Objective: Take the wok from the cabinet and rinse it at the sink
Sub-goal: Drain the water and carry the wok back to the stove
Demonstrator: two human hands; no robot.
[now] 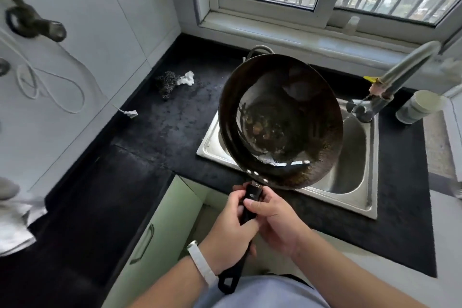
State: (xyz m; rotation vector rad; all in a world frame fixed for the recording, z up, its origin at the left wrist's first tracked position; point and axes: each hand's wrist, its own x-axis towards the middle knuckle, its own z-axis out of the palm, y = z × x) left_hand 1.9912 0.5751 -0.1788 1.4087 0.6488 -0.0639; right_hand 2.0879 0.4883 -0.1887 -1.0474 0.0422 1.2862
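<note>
Over the sink point(350, 157), I hold the wok point(280, 120) up by its handle point(250, 207), the bowl tilted so its dark inside faces me. My left hand point(230, 227) is wrapped round the middle of the handle, and my right hand point(277, 222) grips it from the other side, a little nearer the bowl, with the thumb laid across the top. The handle's looped end sticks out below my left wrist, by the white wristband point(201, 264). The wok reaches away from my hands, covering the left part of the basin and some of the counter point(162, 132) at its edge. Brownish residue and wet gleams show in the bottom of the bowl. The faucet point(400, 75) stands to the right of the wok, apart from it, with a cup point(420, 107) beside it. A scrubber point(166, 84) lies on the counter to the left, well apart from the wok.
</note>
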